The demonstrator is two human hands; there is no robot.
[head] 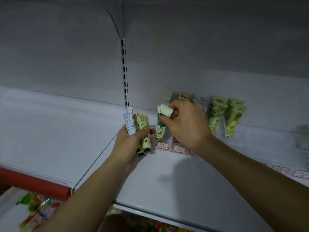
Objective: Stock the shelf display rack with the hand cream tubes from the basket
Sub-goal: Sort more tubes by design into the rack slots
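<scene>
My left hand [130,146] grips a bunch of hand cream tubes [133,123], caps down, over the white shelf [167,181]. Just to its right, my right hand [187,124] pinches the crimped top of a green-and-white tube [160,129] that stands in the leftmost slot of the clear display rack [168,141]. More tubes with a green leaf print [215,113] and a yellow-green print [233,114] stand in slots further right. Tubes behind my right hand are mostly hidden. The basket is out of view.
Pink price labels [179,149] line the rack's front. A slotted upright [125,72] runs up the grey back panel. A thin divider wire [95,161] crosses the shelf on the left. A red shelf edge [33,183] and colourful packets [38,213] lie below left.
</scene>
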